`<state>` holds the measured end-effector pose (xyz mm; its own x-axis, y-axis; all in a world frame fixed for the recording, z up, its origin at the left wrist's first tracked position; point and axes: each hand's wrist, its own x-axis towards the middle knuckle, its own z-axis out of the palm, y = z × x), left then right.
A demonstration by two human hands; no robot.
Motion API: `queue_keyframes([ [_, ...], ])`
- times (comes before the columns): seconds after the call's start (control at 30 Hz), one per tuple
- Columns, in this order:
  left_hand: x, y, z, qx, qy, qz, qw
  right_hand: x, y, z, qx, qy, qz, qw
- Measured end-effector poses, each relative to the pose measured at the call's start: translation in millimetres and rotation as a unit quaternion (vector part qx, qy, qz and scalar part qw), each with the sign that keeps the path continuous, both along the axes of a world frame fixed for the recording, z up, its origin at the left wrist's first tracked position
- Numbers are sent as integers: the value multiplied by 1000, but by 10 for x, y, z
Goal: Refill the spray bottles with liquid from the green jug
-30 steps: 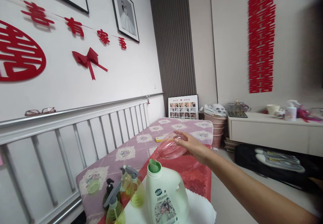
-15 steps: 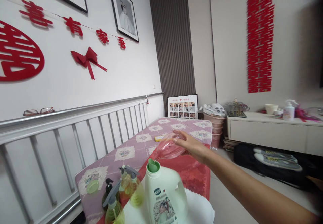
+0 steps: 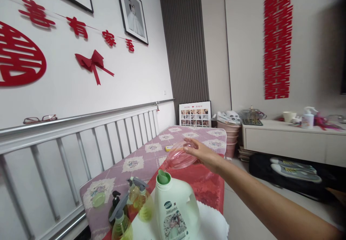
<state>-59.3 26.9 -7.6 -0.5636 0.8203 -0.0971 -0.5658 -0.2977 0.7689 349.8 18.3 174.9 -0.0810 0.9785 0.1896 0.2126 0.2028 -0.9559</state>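
My right hand (image 3: 203,155) reaches out over the bed, fingers laid on and curled round a clear pink plastic container (image 3: 178,157) that lies tilted on a red cloth (image 3: 208,184). Close to me stands a large pale green jug (image 3: 176,209) with a green cap. Left of it are two spray bottles of yellow-green liquid (image 3: 140,200) and a dark pump bottle (image 3: 115,204). A round green lid (image 3: 97,199) lies on the patterned pink bedspread (image 3: 140,160). My left hand is out of view.
A white slatted headboard rail (image 3: 89,124) runs along the left wall, with glasses (image 3: 38,118) on top. A white low cabinet (image 3: 292,142) with bottles stands at right, a dark bag (image 3: 286,171) on the floor before it. Pink baskets (image 3: 229,139) and a photo frame (image 3: 195,114) stand behind the bed.
The view has drifted slightly; my right hand and the pink container have stayed in nearly the same place on the red cloth.
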Motion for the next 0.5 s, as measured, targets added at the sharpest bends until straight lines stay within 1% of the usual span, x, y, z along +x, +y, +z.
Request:
queue_keyframes([
  [0.23,-14,58,-85,18,-16,-12,1000,-9,-15,29,1,-10,-4,1000],
  [0.5,-36,56,-52,16,-12,-18,1000,-46,-63,90,0,-23,-6,1000],
])
